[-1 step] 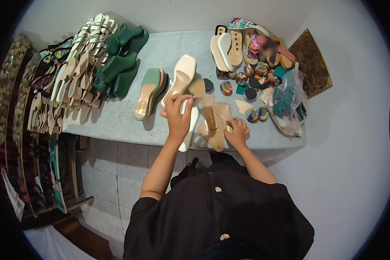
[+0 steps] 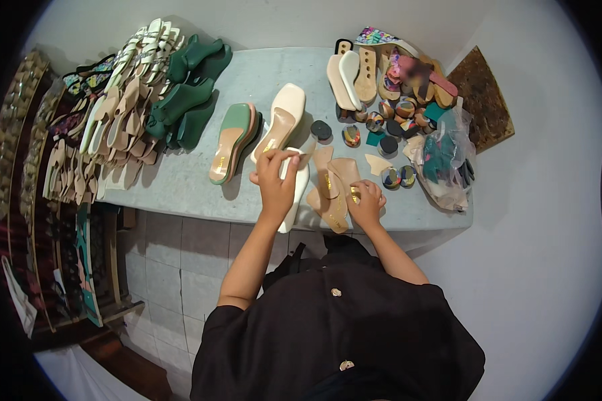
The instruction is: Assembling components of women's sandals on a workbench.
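Note:
My left hand (image 2: 276,182) is closed in a pinch on a thin tan insole piece (image 2: 307,158), seen nearly edge-on. Below that hand lies a white shoe sole (image 2: 294,195), partly covered by it. Another cream sole (image 2: 289,107), with a shiny tan heel lining, rests just beyond. My right hand (image 2: 366,202) is curled at the table's front, its fingertips closed on the edge of a tan insole lining (image 2: 344,171). More tan linings (image 2: 329,212) overlap between my hands. To the left sits a green-and-tan sole (image 2: 234,140) beside its dark-edged mate.
Round heel pieces (image 2: 351,136), some black, some multicoloured, are scattered at the right near a clear plastic bag (image 2: 448,144). Soles and straps (image 2: 408,73) pile up behind them. Green shoe forms (image 2: 187,103) and stacked sandals (image 2: 124,113) crowd the left end. A brown board (image 2: 480,100) leans against the wall.
The tan insole piece in my left hand has turned from showing its broad face to nearly edge-on, uncovering more of the table behind it. My right hand has hardly moved.

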`<state>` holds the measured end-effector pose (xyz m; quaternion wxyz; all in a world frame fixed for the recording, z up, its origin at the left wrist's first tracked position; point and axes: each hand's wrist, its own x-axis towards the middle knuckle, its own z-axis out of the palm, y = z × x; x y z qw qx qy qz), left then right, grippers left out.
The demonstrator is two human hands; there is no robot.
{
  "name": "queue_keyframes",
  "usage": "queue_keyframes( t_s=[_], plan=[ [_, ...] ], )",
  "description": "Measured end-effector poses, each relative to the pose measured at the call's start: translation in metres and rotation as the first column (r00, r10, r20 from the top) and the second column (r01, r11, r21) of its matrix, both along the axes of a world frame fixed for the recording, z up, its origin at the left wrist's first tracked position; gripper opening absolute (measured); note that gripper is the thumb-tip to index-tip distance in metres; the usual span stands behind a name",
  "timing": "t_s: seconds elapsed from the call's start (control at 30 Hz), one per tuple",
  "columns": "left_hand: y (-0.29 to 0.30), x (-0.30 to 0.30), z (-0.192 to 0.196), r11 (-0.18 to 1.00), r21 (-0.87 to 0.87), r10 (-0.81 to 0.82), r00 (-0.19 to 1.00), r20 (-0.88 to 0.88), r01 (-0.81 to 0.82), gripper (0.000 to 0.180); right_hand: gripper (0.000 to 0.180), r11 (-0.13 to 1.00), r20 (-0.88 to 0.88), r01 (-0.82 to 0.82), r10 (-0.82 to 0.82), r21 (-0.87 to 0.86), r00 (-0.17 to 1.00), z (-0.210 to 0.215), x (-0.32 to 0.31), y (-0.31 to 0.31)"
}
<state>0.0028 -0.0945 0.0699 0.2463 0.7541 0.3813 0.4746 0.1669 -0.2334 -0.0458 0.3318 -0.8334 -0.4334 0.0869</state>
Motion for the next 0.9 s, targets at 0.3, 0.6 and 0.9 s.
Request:
queue_keyframes(
  t_s=[0.3,0.6,0.9],
  plan=[
    [-0.061,-0.054,-0.011,0.979,0.073,-0.166,0.952,-0.259,0.190,0.015,0.038,0.982,-0.968,-0.188,0.062,0.015,0.243,0.056,-0.046,0.038],
    [-0.097,-0.097,-0.067,0.969,0.042,-0.207,0.889,-0.408,0.245,0.016,0.015,0.977,-0.872,0.003,0.191,0.215,0.451,0.022,-0.053,0.057],
    [-0.095,-0.127,-0.108,0.943,-0.261,0.084,0.908,-0.411,-0.205,0.029,0.018,0.974,-0.819,-0.087,0.222,0.207,0.529,-0.013,-0.076,0.078]
  ],
)
